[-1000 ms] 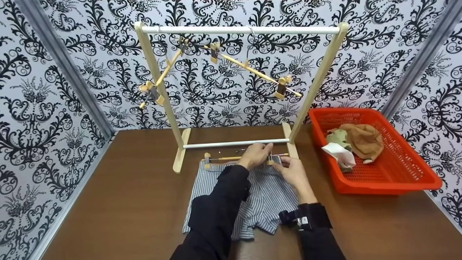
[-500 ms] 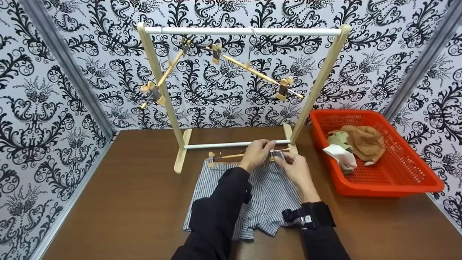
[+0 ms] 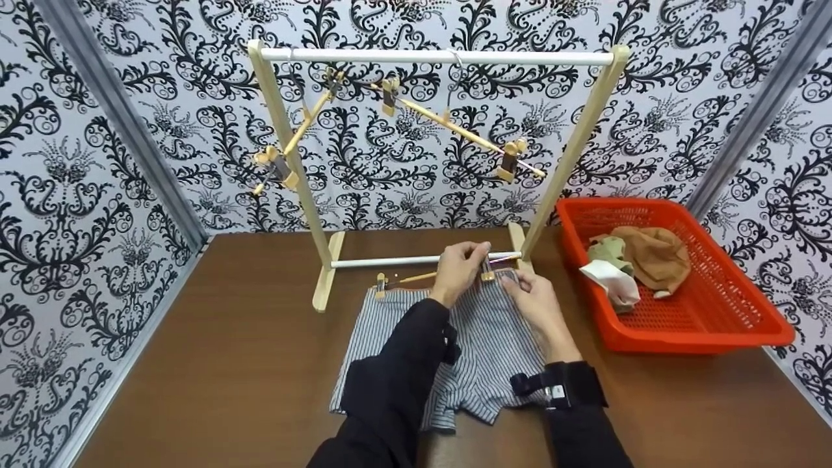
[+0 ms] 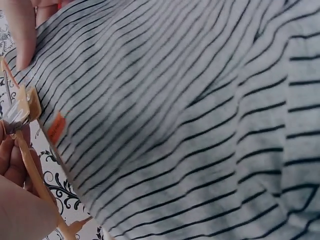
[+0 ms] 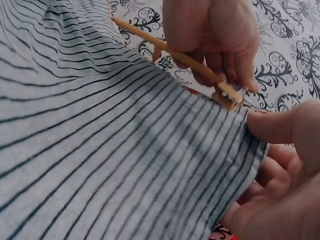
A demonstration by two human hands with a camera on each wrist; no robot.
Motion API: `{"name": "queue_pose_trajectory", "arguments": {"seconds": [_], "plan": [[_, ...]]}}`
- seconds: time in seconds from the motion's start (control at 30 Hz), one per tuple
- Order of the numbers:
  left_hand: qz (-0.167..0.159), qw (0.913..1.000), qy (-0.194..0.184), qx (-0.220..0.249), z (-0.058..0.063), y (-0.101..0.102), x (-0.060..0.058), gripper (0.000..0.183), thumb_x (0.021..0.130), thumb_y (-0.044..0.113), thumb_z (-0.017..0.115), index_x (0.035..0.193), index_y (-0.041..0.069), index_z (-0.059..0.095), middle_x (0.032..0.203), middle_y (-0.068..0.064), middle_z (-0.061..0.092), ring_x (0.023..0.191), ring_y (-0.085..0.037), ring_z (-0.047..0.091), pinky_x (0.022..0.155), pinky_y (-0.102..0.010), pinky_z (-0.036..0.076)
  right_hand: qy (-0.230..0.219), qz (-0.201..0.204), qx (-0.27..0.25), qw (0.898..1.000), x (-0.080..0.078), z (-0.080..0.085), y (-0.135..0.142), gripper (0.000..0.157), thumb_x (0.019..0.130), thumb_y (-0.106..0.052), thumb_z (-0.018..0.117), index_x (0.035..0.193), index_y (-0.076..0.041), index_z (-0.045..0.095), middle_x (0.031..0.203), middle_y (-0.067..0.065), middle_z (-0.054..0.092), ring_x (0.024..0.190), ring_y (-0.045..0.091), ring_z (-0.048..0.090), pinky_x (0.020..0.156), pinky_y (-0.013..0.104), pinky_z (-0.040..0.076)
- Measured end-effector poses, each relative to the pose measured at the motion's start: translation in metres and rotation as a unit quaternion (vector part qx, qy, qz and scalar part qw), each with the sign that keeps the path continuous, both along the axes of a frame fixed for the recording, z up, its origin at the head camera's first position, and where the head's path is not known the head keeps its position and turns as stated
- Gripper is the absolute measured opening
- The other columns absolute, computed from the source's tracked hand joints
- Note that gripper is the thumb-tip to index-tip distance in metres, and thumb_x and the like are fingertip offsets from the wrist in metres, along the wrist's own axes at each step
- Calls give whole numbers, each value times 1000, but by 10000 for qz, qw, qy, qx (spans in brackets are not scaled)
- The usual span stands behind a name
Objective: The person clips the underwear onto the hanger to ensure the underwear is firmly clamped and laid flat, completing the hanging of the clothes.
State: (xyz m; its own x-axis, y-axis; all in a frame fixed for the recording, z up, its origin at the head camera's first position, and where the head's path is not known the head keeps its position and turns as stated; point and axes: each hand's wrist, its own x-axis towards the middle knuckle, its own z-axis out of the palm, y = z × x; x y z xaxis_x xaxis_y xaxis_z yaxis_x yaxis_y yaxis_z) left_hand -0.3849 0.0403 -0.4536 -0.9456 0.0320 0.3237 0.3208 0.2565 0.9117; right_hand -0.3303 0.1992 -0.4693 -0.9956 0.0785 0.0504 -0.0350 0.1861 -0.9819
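Grey-and-black striped shorts (image 3: 497,344) lie on the table below the rack, their right waist corner lifted. My left hand (image 3: 457,270) pinches the right clip (image 3: 487,275) of a wooden clip hanger, at the waistband. In the right wrist view, the hanger's bar (image 5: 165,49) runs along the waist edge, and the clip (image 5: 229,97) sits at the edge. My right hand (image 3: 536,302) pinches the waist corner between thumb and fingers, just right of the clip. The hanger's left clip (image 3: 381,286) is on the opposite end of the waistband. An orange label (image 4: 57,128) shows at the waistband.
Behind the shorts stands a wooden rack with a white top rail (image 3: 390,56). Two clip hangers hang from it, a left one (image 3: 305,123) and a right one (image 3: 455,127). To the right, a red basket (image 3: 708,338) holds brown, green and white cloths.
The right clip and waist corner have risen slightly with my left hand. My right fingers have moved a little off the clip, onto the cloth corner beside it.
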Motion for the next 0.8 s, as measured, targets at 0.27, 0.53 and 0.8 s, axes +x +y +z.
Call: {"name": "queue_pose_trajectory", "arguments": {"seconds": [0.27, 0.53, 0.8], "plan": [[258, 9991, -202, -253, 10, -1, 1, 31, 101, 32, 64, 94, 6, 79, 92, 0, 75, 87, -13, 66, 83, -28, 51, -202, 478, -677, 9964, 6, 2, -1, 31, 101, -9, 63, 125, 11, 61, 105, 13, 72, 88, 20, 65, 78, 29, 53], [287, 9991, -216, -211, 10, -1, 2, 30, 101, 31, 64, 91, 6, 79, 88, 1, 74, 83, -13, 64, 82, -28, 51, -170, 86, -681, 9975, 4, 4, -11, 38, 102, -12, 62, 132, 10, 57, 123, 26, 67, 96, 24, 67, 81, 28, 54], [215, 9991, -161, -324, 4, 1, 3, 31, 101, 30, 64, 92, 5, 79, 86, 0, 73, 80, -12, 61, 79, -27, 50, -85, -361, -678, 9970, 1, 3, -13, 38, 100, -15, 66, 130, 8, 62, 121, 23, 68, 101, 30, 68, 83, 29, 54]]}}
